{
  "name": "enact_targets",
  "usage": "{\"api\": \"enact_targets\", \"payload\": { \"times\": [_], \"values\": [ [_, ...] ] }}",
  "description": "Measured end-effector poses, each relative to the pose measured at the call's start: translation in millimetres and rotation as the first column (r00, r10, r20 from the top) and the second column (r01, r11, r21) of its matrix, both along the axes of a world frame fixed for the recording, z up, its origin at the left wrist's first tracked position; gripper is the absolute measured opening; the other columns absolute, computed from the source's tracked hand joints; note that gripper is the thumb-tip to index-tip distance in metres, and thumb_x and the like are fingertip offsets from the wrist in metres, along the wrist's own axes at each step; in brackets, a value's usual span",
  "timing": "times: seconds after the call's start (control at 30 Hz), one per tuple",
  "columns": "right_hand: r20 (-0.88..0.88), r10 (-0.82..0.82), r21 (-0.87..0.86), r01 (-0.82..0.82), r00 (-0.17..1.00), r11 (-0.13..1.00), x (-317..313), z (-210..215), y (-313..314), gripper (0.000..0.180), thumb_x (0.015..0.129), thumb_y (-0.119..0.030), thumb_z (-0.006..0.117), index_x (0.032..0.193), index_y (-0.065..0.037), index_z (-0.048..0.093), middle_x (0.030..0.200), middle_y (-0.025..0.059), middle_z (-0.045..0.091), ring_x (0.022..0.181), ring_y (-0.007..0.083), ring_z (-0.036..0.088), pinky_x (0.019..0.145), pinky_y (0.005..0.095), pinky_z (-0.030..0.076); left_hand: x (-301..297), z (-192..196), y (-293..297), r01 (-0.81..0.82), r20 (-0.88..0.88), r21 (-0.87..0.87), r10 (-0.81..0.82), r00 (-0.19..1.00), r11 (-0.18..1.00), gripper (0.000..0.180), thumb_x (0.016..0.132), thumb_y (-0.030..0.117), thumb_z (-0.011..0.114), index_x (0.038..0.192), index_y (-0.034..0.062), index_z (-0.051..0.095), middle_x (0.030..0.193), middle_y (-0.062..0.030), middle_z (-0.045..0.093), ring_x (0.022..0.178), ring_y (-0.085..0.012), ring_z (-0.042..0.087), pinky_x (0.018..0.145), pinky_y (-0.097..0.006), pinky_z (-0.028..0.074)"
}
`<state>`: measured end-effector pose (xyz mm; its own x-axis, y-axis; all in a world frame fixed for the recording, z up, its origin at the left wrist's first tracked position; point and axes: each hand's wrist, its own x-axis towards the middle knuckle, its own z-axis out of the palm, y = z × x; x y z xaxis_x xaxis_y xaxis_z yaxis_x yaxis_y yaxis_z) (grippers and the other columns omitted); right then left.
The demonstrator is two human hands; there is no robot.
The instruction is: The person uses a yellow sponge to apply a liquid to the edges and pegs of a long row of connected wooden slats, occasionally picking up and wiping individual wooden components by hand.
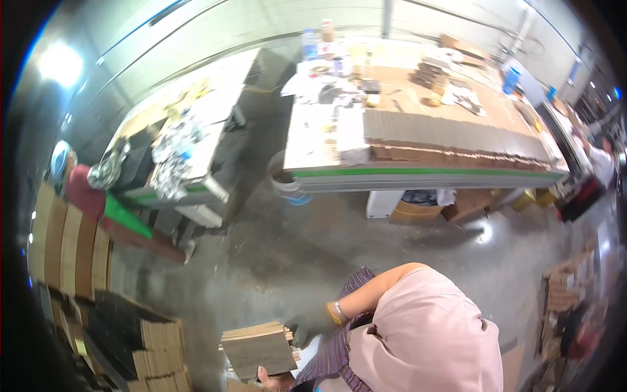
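Low in the head view, a stack of brown cardboard pieces point(261, 353) is tilted, its layered edges facing up and a broad face toward me. At its lower edge, my left hand point(277, 380) is closed on it, thumb pressed against the broad face. My right arm reaches across to the left, with a bracelet and yellowish cuff at the wrist. Beyond that, my right hand point(310, 325) looks dark and blurred beside the stack's right end; its fingers cannot be made out.
Ahead stands a long worktable point(424, 176) bearing a row of brown boards point(457, 134), bottles and loose items. A bucket point(284, 179) sits by its left leg. Stacked boards point(160, 346) rise at lower left. One person point(88, 189) is at the left table, another point(599, 160) far right.
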<state>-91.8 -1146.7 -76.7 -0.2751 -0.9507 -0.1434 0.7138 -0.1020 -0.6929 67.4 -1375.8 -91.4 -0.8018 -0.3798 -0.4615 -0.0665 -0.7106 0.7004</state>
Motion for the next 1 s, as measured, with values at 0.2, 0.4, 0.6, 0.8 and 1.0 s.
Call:
{"api": "enact_targets", "payload": {
  "times": [0.2,0.4,0.6,0.8,1.0],
  "values": [
    [-0.137,-0.259,0.261,0.287,0.956,0.922,-36.0,45.1,173.6,0.049,0.089,-0.024,0.071,0.133,-0.002,0.061,0.113,0.0061,0.065,0.105,0.0133,0.060,0.090,0.0329,0.053,-43.4,10.9,103.8,0.303,0.090,-0.060,-0.297,0.951,0.951,0.058,0.084,0.027,0.071,0.135,0.0044,0.057,0.129,-0.0133,0.064,0.119,-0.0295,0.062,0.105,-0.047,0.049],
    [-0.713,-0.254,0.227,0.558,0.654,0.798,13.7,112.2,360.2,0.078,0.072,-0.038,0.087,0.134,-0.001,0.057,0.121,0.0192,0.066,0.114,0.0282,0.063,0.095,0.0407,0.052,-87.9,4.4,302.6,0.641,0.100,-0.022,-0.637,0.765,0.767,0.056,0.082,0.021,0.070,0.134,0.0040,0.057,0.127,-0.0133,0.064,0.117,-0.0281,0.062,0.103,-0.046,0.050],
    [-0.659,-0.657,0.291,0.930,0.366,0.226,128.3,149.4,564.3,0.057,0.074,-0.024,0.078,0.124,0.000,0.061,0.112,0.0208,0.069,0.102,0.0284,0.068,0.086,0.0406,0.055,-114.6,31.3,520.7,0.898,0.050,-0.010,-0.897,0.440,0.440,0.056,0.080,0.014,0.069,0.133,0.0036,0.057,0.125,-0.0133,0.064,0.115,-0.0267,0.063,0.102,-0.044,0.051],
    [-0.598,-0.791,0.177,0.942,-0.128,-0.287,218.9,128.8,689.8,0.057,0.080,-0.025,0.081,0.127,0.000,0.061,0.114,0.0132,0.068,0.102,0.0192,0.064,0.088,0.0366,0.054,-107.8,115.1,739.8,0.983,0.145,-0.182,-0.989,-0.007,-0.033,0.063,0.076,0.015,0.072,0.133,-0.0035,0.053,0.118,-0.0121,0.064,0.109,-0.0256,0.064,0.097,-0.038,0.051],
    [-0.330,-0.842,0.144,0.859,-0.427,-0.491,263.2,106.7,807.0,0.063,0.081,-0.029,0.086,0.129,0.000,0.059,0.122,0.0096,0.066,0.108,0.0158,0.061,0.089,0.0349,0.054,-92.5,134.1,923.6,0.906,0.009,-0.240,-0.934,-0.358,-0.349,0.073,0.077,0.025,0.077,0.137,-0.0066,0.050,0.125,-0.0170,0.064,0.113,-0.0258,0.063,0.098,-0.038,0.050]
  ]
}}
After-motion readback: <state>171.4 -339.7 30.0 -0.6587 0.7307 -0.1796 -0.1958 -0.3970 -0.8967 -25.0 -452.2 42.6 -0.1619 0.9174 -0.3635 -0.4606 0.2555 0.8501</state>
